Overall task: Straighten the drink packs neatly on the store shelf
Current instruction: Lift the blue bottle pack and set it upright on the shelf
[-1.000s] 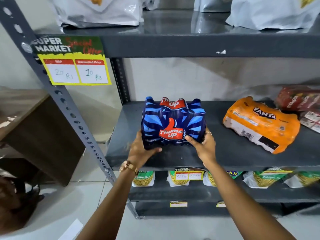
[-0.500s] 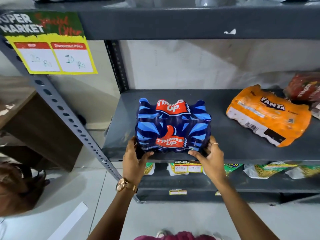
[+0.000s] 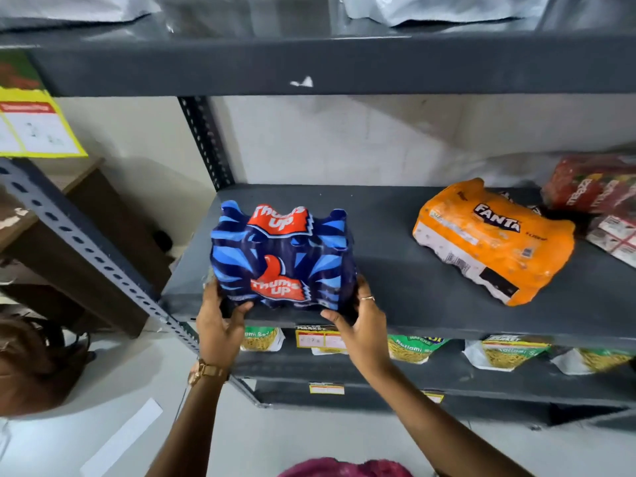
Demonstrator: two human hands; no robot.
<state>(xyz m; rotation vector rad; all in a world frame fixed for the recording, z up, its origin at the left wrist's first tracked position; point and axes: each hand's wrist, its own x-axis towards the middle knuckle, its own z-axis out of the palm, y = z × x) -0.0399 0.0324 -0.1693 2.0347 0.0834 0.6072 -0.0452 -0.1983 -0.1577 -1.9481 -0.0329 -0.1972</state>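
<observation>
Thums Up pack (image 3: 280, 258) upright at the front left of the grey shelf (image 3: 395, 270). My left hand (image 3: 220, 325) and right hand (image 3: 361, 325) clamp its lower front corners, one per side. Probably heavy and firm; the shrink film looks slick, so grip low. Fanta pack (image 3: 492, 241) lies askew, well apart to the right.

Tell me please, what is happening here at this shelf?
A person is tidying drink packs on a grey store shelf. Both hands hold the blue Thums Up pack at its lower front corners, left hand and right hand, with the pack standing upright near the shelf's front edge. The orange Fanta pack lies at an angle further right, untouched, and a red pack sits behind it at the far right.
</observation>
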